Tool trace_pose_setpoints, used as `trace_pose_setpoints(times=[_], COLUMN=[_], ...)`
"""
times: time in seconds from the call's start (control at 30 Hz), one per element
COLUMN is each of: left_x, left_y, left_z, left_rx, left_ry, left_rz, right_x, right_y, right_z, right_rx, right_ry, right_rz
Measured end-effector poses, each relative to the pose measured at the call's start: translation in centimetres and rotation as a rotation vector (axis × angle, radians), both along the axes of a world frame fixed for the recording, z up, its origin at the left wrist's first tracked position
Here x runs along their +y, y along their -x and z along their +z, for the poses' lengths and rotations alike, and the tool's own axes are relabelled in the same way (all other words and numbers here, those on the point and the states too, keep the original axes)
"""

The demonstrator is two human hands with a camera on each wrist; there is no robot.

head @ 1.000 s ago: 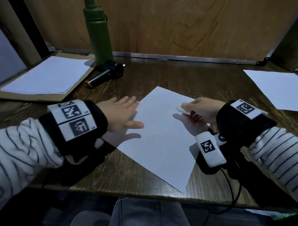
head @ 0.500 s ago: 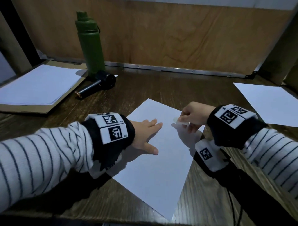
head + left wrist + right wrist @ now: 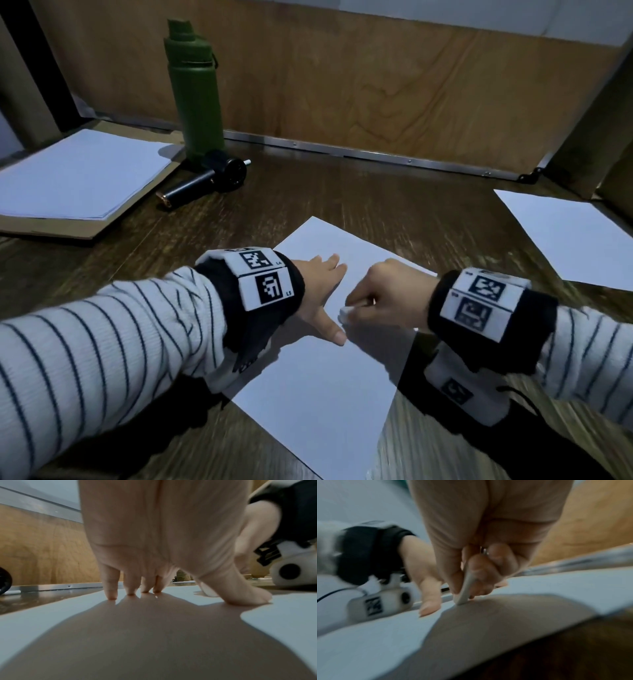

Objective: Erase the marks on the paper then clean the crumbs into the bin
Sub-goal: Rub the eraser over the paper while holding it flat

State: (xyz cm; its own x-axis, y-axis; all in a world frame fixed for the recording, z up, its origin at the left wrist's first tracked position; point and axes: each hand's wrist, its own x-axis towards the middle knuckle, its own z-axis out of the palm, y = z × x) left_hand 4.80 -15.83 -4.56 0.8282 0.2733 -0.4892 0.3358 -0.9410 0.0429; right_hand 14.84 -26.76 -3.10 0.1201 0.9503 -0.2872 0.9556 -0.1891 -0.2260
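A white sheet of paper (image 3: pixel 318 404) lies at an angle on the dark wooden desk (image 3: pixel 394 219). My left hand (image 3: pixel 320 294) lies flat on the sheet with straight, spread fingers, its fingertips (image 3: pixel 111 596) and thumb pressing the paper (image 3: pixel 42 615). My right hand (image 3: pixel 380 298) pinches a white eraser (image 3: pixel 344 313) between thumb and fingers. The eraser (image 3: pixel 464 592) has its tip down on the paper (image 3: pixel 556 592), just beside my left thumb (image 3: pixel 429 601). No pencil marks or crumbs can be made out on the sheet. No bin is in view.
A green bottle (image 3: pixel 193 92) stands at the back left with a black cylindrical tool (image 3: pixel 205 181) lying in front of it. A stack of paper on a brown board (image 3: pixel 75 174) lies far left. Another loose sheet (image 3: pixel 565 236) lies at the right. A wooden panel closes the back.
My right hand has come left and nearer, bringing the eraser down onto the paper beside my left thumb. My left hand slid further onto the sheet. The head view has tilted.
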Motion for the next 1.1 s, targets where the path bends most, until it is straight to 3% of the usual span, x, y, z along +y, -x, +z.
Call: trace_pose_setpoints(times=[0.07,0.23,0.43,0.63,0.73,0.83,1.0,1.1], left_x=[0.0,0.2,0.2,0.2,0.1,-0.1,-0.2,-0.2], left_y=[0.0,0.1,0.2,0.2,0.1,0.1,0.2,0.2], left_z=[0.1,-0.1,-0.2,-0.2,0.0,0.1,0.2,0.2], left_rx=[-0.004,-0.019,-0.033,-0.023,-0.031,-0.017,0.000,-0.008], left_ry=[0.008,0.016,0.033,0.021,0.020,0.011,0.006,0.012], left_rz=[-0.001,-0.011,0.000,-0.003,-0.002,-0.003,0.001,0.010], right_x=[0.3,2.3,-0.7,1.6,0.0,-1.1,1.2,0.3], right_y=[-1.7,-4.6,-0.7,-4.1,-1.2,-0.4,-3.9,-2.6], right_z=[0.1,-0.4,-1.2,-1.4,-1.8,-1.6,-1.8,-2.0], right_rx=[-0.002,-0.095,0.001,-0.112,-0.058,0.004,-0.149,-0.087], right_ry=[-0.004,-0.237,-0.134,-0.278,-0.331,-0.188,-0.341,-0.318], right_rz=[-0.047,-0.205,0.094,-0.169,-0.042,0.144,-0.202,-0.077])
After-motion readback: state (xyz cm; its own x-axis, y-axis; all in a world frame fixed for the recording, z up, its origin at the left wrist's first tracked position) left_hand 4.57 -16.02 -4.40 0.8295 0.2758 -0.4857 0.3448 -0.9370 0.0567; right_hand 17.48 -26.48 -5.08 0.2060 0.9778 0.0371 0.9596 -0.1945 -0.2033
